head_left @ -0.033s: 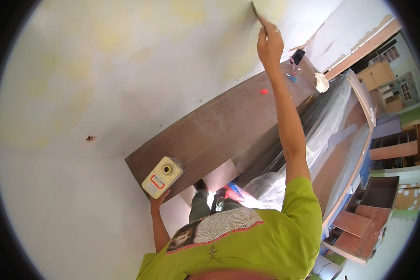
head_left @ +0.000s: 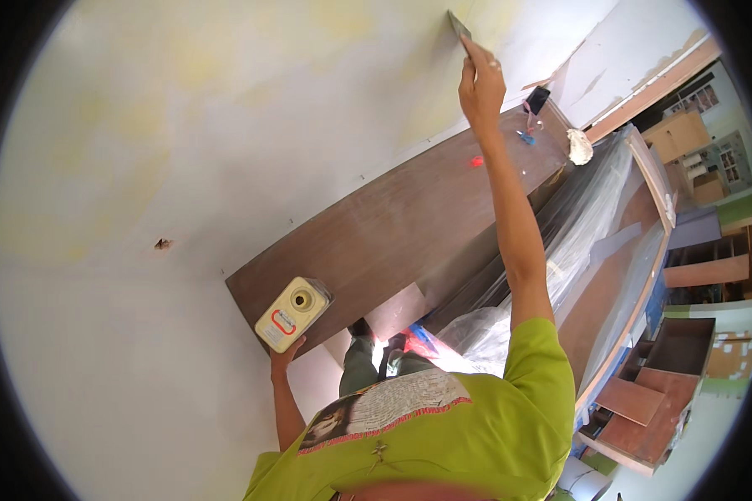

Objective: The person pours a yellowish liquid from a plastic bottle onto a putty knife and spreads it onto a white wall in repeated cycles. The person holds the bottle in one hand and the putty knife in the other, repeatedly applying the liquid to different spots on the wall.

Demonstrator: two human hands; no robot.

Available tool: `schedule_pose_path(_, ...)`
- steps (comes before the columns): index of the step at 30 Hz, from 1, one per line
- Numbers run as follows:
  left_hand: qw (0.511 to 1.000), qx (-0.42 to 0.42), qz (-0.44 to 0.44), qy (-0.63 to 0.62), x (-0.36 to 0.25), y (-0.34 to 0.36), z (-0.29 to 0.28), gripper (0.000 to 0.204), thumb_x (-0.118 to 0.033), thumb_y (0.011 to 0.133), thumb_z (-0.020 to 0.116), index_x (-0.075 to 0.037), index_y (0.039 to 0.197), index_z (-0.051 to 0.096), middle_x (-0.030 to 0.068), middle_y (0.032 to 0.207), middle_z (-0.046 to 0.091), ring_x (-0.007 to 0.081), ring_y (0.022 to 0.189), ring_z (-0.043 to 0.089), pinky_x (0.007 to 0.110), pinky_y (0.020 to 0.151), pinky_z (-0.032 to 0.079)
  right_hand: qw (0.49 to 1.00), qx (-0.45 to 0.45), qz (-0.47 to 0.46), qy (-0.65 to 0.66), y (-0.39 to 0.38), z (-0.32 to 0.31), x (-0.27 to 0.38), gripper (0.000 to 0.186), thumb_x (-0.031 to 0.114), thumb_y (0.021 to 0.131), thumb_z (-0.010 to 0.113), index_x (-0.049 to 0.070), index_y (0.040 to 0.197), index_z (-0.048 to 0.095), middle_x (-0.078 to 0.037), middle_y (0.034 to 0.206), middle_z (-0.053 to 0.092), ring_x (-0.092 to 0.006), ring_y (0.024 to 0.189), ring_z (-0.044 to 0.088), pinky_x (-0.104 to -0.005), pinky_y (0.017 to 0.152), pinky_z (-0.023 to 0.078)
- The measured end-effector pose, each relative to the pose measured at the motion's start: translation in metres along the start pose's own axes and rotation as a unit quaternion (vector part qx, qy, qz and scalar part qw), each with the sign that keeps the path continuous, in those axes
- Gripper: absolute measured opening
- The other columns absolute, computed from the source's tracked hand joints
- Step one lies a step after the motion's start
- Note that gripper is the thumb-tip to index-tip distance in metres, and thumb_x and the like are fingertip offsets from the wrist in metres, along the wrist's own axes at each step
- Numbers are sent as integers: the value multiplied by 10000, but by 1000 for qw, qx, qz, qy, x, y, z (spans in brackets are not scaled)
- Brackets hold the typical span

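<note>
My right hand is stretched far up and away, its fingers wrapped round a putty knife. The flat blade lies at the white wall, which carries yellowish patches. At the lower left, my left hand holds a cream plastic jug from its near end. That jug has a round dark opening and a red mark on its pale label. Most of the left fingers are hidden behind the jug; what it contains does not show.
A long brown wooden board runs below the wall, with a black phone, a red lump and a whitish clump at its far end. Clear plastic sheeting covers furniture to the right. A small hole breaks the wall.
The putty knife has turned, so more of its blade's face shows, and its tip is slightly lower in view. My left hand and the jug stay nearly where they were.
</note>
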State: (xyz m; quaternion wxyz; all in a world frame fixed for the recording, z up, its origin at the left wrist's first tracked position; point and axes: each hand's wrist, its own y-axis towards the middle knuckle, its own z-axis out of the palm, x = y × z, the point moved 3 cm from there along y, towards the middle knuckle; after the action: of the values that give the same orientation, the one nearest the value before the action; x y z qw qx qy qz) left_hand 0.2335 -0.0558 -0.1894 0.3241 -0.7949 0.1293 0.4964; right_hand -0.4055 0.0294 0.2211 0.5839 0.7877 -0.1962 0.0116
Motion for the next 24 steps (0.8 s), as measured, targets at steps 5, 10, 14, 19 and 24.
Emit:
schedule_pose_path(5, 999, 5, -49, -5, -7, -5, 0, 570, -131, 772, 909, -52, 1282, 668, 45, 1222, 714, 184, 1120, 658, 340, 1009, 514, 998, 43, 49, 2, -103, 33, -15, 453, -77, 926, 565, 133, 1305, 700, -119, 1276, 691, -330, 1155, 621, -420, 972, 508)
schedule_pose_path(10, 998, 12, -42, -46, -12, -9, 2, 551, -155, 778, 923, -54, 1261, 679, 40, 1229, 714, 169, 1103, 664, 342, 987, 527, 989, 78, 123, 25, -196, 67, -29, 492, -120, 909, 553, 116, 1318, 693, -116, 1352, 657, -316, 1226, 600, -406, 1051, 479)
schedule_pose_path(14, 997, 18, -81, -9, 4, -7, -1, 513, -140, 799, 905, -59, 1253, 681, 23, 1215, 705, 157, 1098, 649, 327, 995, 517, 981, 74, 176, 23, -260, 98, -31, 531, -140, 881, 530, 106, 1327, 680, -120, 1381, 636, -333, 1289, 564, -433, 1083, 464)
schedule_pose_path(19, 999, 13, -32, -27, 30, -6, -5, 517, -108, 807, 895, -62, 1272, 674, 24, 1255, 694, 153, 1136, 644, 331, 1005, 518, 962, 56, 265, 38, -321, 134, -28, 548, -134, 882, 507, 88, 1363, 649, -136, 1403, 619, -348, 1311, 555, -444, 1095, 455)
schedule_pose_path(24, 1000, 4, 9, -18, 58, -4, -7, 583, -116, 801, 900, -69, 1323, 645, 27, 1289, 682, 155, 1162, 634, 333, 1022, 507, 879, 36, 465, 100, -366, 157, -24, 432, -37, 975, 504, 39, 1383, 620, -167, 1385, 628, -316, 1237, 615, -412, 1049, 472)
